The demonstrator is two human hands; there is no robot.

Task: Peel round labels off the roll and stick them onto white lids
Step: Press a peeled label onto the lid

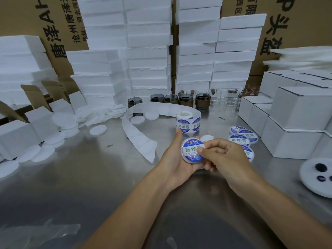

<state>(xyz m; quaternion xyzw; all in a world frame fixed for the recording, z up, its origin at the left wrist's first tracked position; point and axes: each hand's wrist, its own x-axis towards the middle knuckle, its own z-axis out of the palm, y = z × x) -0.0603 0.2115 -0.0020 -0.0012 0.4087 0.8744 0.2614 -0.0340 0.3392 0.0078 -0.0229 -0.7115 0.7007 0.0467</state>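
Note:
My left hand [177, 161] cradles a white lid [190, 152] that carries a round blue-and-white label with green characters. My right hand [227, 158] has its thumb pressed on the right side of that label, fingers curled behind the lid. The label roll [188, 123] stands on the metal table just beyond my hands, and its empty backing strip [136, 130] loops away to the left. Several labelled lids [240, 138] lie to the right of my hands. Plain white lids [62, 123] are heaped at the left.
White cardboard boxes [291, 123] are stacked at the right, foam blocks [149, 51] and brown cartons behind. Dark and clear glass jars [186, 99] line the back of the table. A white disc with dark holes [318, 177] sits at the right edge.

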